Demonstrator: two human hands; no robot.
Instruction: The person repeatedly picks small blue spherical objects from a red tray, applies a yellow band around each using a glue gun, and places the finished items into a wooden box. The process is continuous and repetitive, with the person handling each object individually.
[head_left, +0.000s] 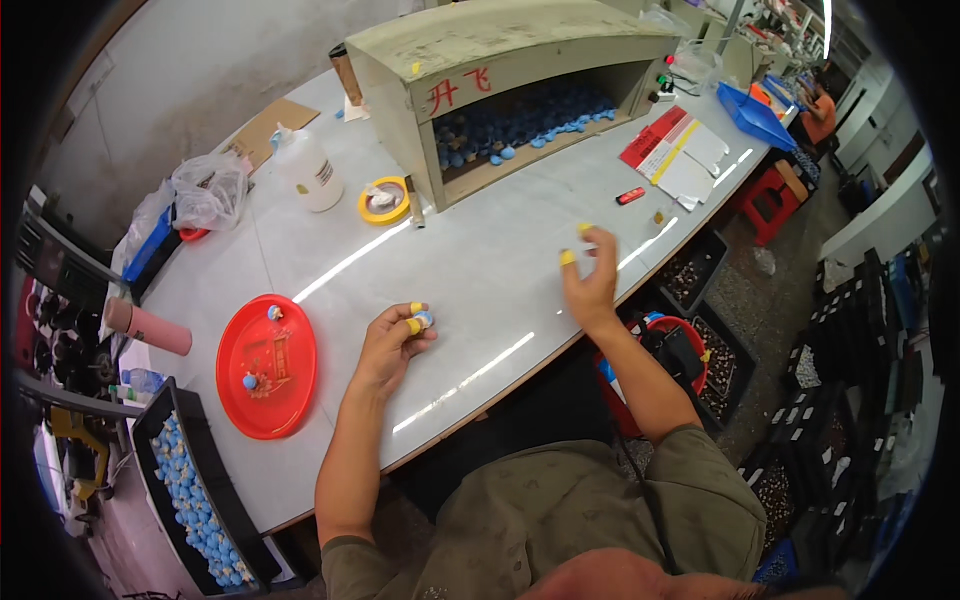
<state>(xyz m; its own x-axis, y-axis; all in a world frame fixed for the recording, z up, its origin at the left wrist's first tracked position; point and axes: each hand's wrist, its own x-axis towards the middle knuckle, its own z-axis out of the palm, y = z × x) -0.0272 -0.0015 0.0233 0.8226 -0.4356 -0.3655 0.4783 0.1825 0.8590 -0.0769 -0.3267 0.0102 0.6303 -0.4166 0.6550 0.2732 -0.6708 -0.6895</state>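
Observation:
My left hand [390, 345] is closed in a pinch on a small blue-and-white figure [424, 320], just above the grey tabletop [480, 270]. Yellow finger covers sit on its thumb and a fingertip. To the right, my right hand [592, 280] hovers near the table's front edge. Its thumb and forefinger, also tipped in yellow, stand apart with nothing visible between them. Left of my left hand lies a round red tray [235, 370] with two small blue pieces [250, 382] on it.
A beige open-fronted box [400, 130] holding many blue pieces [540, 125] stands at the back. A black bin [245, 545] of blue pieces is at lower left. Tape [385, 200], a white bottle [308, 170], a pink tumbler [150, 328] and a red-and-white card [675, 155] lie around.

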